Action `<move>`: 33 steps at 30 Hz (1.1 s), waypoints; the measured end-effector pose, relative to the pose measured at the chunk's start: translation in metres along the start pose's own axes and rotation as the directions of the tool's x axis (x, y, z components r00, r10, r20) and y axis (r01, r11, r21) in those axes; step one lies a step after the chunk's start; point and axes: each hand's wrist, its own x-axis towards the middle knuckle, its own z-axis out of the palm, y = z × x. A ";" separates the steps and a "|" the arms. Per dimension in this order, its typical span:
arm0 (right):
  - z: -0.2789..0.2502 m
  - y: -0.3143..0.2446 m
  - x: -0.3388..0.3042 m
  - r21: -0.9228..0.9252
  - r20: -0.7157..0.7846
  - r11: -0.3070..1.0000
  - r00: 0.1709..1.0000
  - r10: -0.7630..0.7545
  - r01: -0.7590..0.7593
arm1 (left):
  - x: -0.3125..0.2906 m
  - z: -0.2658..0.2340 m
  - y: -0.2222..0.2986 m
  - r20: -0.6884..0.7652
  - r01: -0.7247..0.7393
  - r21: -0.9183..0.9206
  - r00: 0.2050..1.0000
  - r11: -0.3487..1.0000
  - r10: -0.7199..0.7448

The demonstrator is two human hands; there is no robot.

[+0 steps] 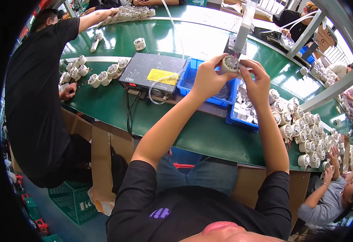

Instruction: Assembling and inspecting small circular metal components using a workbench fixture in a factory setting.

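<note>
- clock directions taken from the held part, 12 = top of view.
- main thing: 1 round white part, short drum shape, up off the surface, between the 2 hands.
- left hand at 8 o'clock: thumb and fingers curved around the part's left side, holding it.
- right hand at 4 o'clock: thumb and fingers pinched close at the part's right edge; can't tell if a small piece or wire sits in the pinch.
- key relation: part lies just beyond both palms, at the fingertips. neither hand clearly nearer, both touch it; left wraps more of it.
- axis: no real long axis on a drum this short; open face looks tipped up toward the wearer's head.
- clear syringe tube stands at 1 o'clock, its dark lower holder just above the part in view; can't tell if they touch.
- blue tray at 8 o'clock, partly behind left hand; contents unclear.
- 2nd blue tray at 5 o'clock, small pale pieces inside.
- black box at 9 o'clock, yellow label on top.
- many similar round parts grouped at 4 o'clock, right of the right forearm.
- co-worker in black, far off at 9 o'clock.
</note>
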 end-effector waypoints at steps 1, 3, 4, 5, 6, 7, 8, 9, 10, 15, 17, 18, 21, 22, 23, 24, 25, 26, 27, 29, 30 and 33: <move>0.001 0.001 -0.002 -0.015 -0.013 0.997 0.997 -0.080 0.080 | 0.002 0.000 -0.001 0.007 0.031 -0.058 1.000 0.998 -0.030; 0.003 -0.002 -0.007 0.030 -0.023 0.998 0.998 -0.054 0.054 | 0.004 0.002 0.001 0.008 0.022 -0.071 1.000 0.997 -0.021; 0.004 -0.005 -0.009 0.073 -0.030 0.997 0.999 -0.025 0.027 | 0.004 0.003 0.002 0.010 0.014 -0.087 1.000 0.996 -0.013; 0.006 -0.007 -0.012 0.116 -0.036 0.993 0.999 0.004 0.000 | 0.004 0.003 0.003 0.011 0.007 -0.103 1.000 0.995 -0.006; 0.008 -0.008 -0.014 0.159 -0.040 0.987 0.999 0.034 -0.027 | 0.004 0.003 0.003 0.012 -0.001 -0.119 1.000 0.993 0.002; 0.008 -0.008 -0.015 0.162 -0.041 0.987 0.999 0.032 -0.025 | 0.004 0.003 0.005 0.012 -0.002 -0.116 1.000 0.993 0.004; 0.007 -0.007 -0.015 0.173 -0.036 0.985 0.999 0.024 -0.018 | 0.005 0.003 0.006 0.011 -0.003 -0.126 1.000 0.992 0.004; 0.007 -0.006 -0.016 0.185 -0.032 0.983 0.999 0.016 -0.010 | 0.004 0.003 0.007 0.010 -0.004 -0.136 1.000 0.991 0.005; 0.006 -0.005 -0.017 0.196 -0.028 0.981 1.000 0.009 -0.003 | 0.004 0.003 0.008 0.009 -0.004 -0.146 1.000 0.989 0.006; 0.008 -0.004 -0.018 0.251 -0.003 0.968 1.000 -0.026 0.026 | 0.004 0.004 0.007 0.003 -0.011 -0.172 1.000 0.985 0.012; 0.008 -0.003 -0.018 0.264 0.004 0.964 0.999 -0.035 0.033 | 0.004 0.004 0.007 0.001 -0.013 -0.179 1.000 0.984 0.013; 0.008 -0.003 -0.018 0.284 0.022 0.958 0.999 -0.028 0.021 | 0.004 0.004 0.007 -0.013 -0.026 -0.163 1.000 0.986 0.024; 0.008 0.000 -0.018 0.345 0.077 0.939 0.997 -0.006 -0.021 | 0.002 0.002 0.007 -0.054 -0.060 -0.116 0.997 0.991 0.054; 0.008 0.002 -0.019 0.342 0.078 0.939 0.997 -0.003 -0.024 | 0.002 0.002 0.009 -0.053 -0.058 -0.118 0.997 0.991 0.052; 0.008 0.003 -0.018 0.358 0.084 0.933 0.996 -0.001 -0.029 | 0.001 0.002 0.011 -0.055 -0.054 -0.096 0.997 0.994 0.048; 0.009 0.005 -0.017 0.374 0.090 0.927 0.996 0.001 -0.034 | 0.001 0.001 0.014 -0.057 -0.049 -0.074 0.997 0.996 0.045; 0.009 0.007 -0.016 0.389 0.096 0.920 0.995 0.003 -0.040 | 0.001 0.001 0.017 -0.059 -0.045 -0.053 0.997 0.998 0.042; 0.009 0.007 -0.016 0.404 0.101 0.914 0.995 0.005 -0.045 | 0.000 0.000 0.018 -0.061 -0.041 -0.031 0.997 0.999 0.039; 0.010 0.007 -0.016 0.404 0.104 0.913 0.995 0.005 -0.047 | -0.001 -0.002 0.017 -0.063 -0.039 -0.031 0.997 0.999 0.037; 0.012 0.005 -0.016 0.430 0.158 0.900 0.987 0.006 -0.074 | -0.003 -0.007 0.015 -0.077 -0.029 0.002 0.997 1.000 0.029; 0.012 0.004 -0.015 0.442 0.184 0.893 0.983 0.007 -0.089 | -0.004 -0.009 0.014 -0.084 -0.024 0.018 0.996 1.000 0.025; 0.013 0.002 -0.016 0.454 0.226 0.884 0.974 0.009 -0.114 | -0.004 -0.010 0.010 -0.103 -0.025 0.031 0.994 0.999 0.028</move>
